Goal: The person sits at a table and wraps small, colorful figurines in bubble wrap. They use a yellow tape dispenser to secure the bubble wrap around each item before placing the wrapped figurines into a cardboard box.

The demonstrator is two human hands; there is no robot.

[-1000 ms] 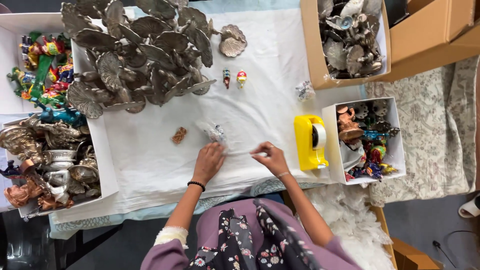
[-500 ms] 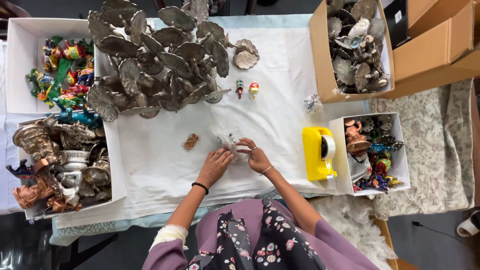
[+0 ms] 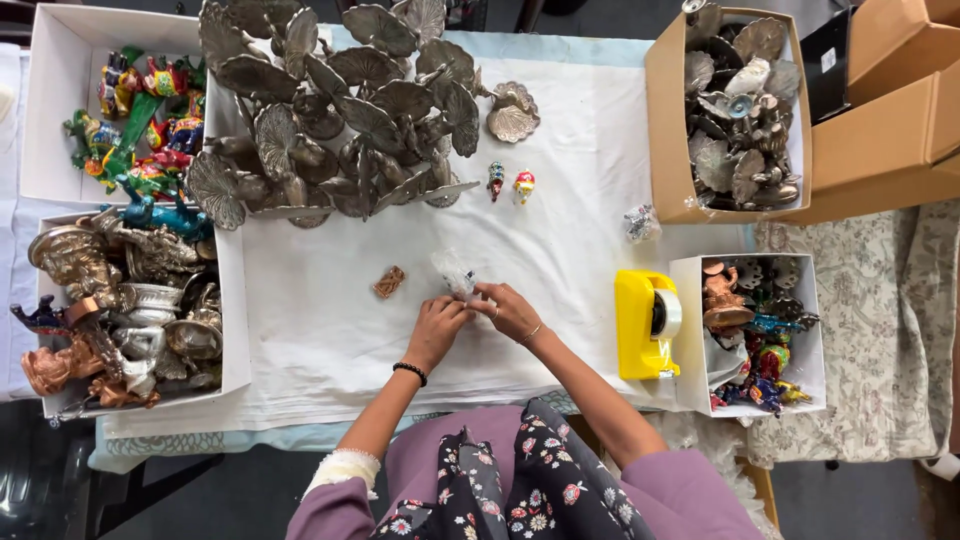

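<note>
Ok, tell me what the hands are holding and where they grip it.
Both hands, left hand and right hand, meet on a small clear plastic bag, pinching its lower end between the fingertips. Whether anything is inside cannot be told.

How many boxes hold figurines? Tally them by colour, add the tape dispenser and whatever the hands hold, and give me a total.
White boxes: 3
Brown cardboard box: 1
Yellow tape dispenser: 1
Clear wrapped piece, held between left hand and right hand: 1
Total: 6
</note>
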